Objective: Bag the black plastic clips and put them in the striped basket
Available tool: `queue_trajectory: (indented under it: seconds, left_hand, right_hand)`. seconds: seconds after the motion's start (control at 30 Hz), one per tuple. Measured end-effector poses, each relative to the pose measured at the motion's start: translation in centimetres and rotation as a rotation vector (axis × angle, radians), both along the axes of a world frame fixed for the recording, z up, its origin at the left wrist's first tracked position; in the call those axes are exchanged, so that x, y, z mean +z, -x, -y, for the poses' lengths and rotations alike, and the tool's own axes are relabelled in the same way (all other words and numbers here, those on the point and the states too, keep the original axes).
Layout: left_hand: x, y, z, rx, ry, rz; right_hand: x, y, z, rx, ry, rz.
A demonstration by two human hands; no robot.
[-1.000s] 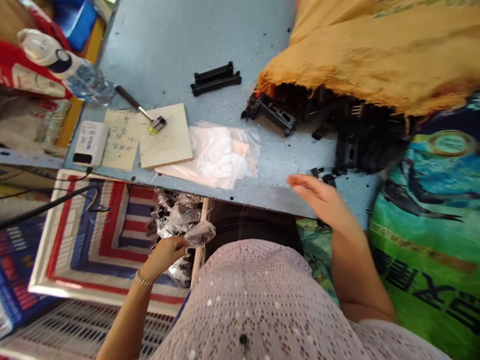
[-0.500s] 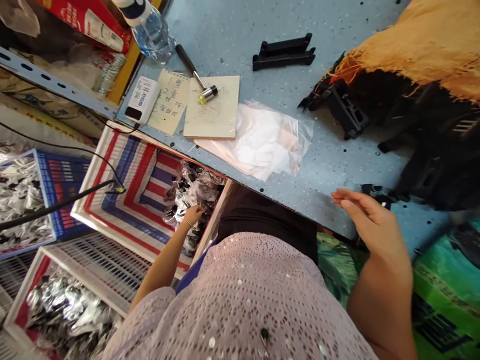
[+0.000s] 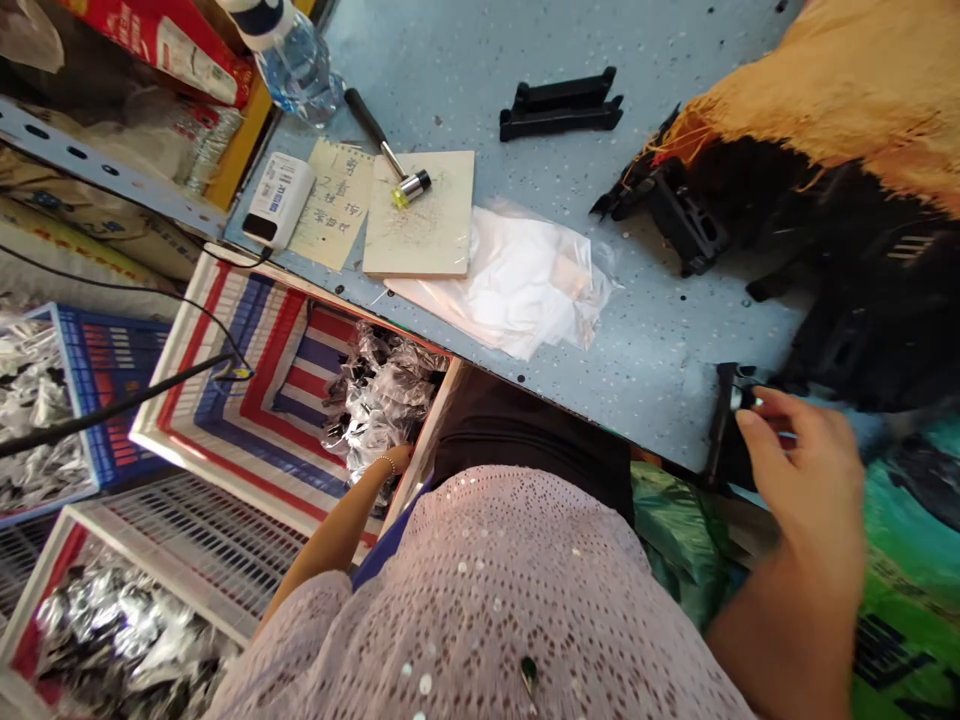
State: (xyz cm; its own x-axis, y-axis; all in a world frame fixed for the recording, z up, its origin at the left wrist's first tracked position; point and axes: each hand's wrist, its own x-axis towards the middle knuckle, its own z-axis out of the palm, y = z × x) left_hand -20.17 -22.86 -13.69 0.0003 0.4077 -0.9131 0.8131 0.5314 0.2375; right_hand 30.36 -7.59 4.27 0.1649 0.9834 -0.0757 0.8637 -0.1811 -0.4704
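My left hand [image 3: 399,459] is down in the striped crate, at the right side of a heap of bagged black parts [image 3: 386,395]; its fingers are mostly hidden. At the table's front edge on the right, my right hand [image 3: 787,430] has thumb and fingers closed on a black part [image 3: 724,425]. Clear plastic bags [image 3: 532,285] lie on the blue table [image 3: 645,370]. Beside them a mallet [image 3: 409,188] rests on a pale square board [image 3: 442,235]. Two long black parts [image 3: 561,105] sit farther back.
Black parts [image 3: 840,240] are piled at the right under an orange cloth [image 3: 847,80]. A water bottle [image 3: 300,75], a white device [image 3: 279,200] and a handwritten note [image 3: 330,215] stand or lie at the left. More crates [image 3: 214,555] are lower left; a green bag [image 3: 900,600] is lower right.
My right hand has moved right and closed on a black part, which now stands at the table edge. My left hand has moved slightly lower and right in the crate.
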Motion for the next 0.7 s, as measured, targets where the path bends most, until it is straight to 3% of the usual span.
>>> queue_trajectory:
  seconds: [0.1, 0.2, 0.3, 0.37, 0.47, 0.53, 0.6, 0.7]
  left_hand:
    - [3.4, -1.1, -3.8, -0.094, -0.029, 0.050]
    - [8.8, -3.5, -9.6, -0.121, -0.263, 0.199]
    - [13.9, -8.1, -16.6, -0.062, -0.964, 0.271]
    - [15.7, -11.7, -21.2, -0.055, -1.217, 0.125]
    - [15.5, -15.2, -26.3, -0.102, -1.209, -0.101]
    - [14.7, -15.4, -28.1, -0.042, -1.161, -0.086]
    - [13.9, -14.1, -28.8, 0.132, -1.116, 0.092]
    - [13.5, -11.5, -28.8, 0.437, -0.978, 0.452]
  right_hand:
    - [-0.6, -2.4, 0.8, 0.015, 0.196, 0.281]
    - [-1.2, -3.1, 1.7, -0.003, 0.370, 0.280]
    - [-1.2, -2.9, 2.5, -0.104, 0.415, 0.215]
    - [-1.0, -2.9, 3.2, -0.118, 0.439, 0.202]
    - [-0.8, -3.8, 4.4, -0.049, 0.458, 0.205]
    - [-0.9, -4.3, 4.9, -0.029, 0.414, 0.153]
    - [-1.1, -4.0, 4.6, -0.064, 0.320, -0.026]
    - [-1.1, -0.6, 2.2, -0.147, 0.229, -0.525]
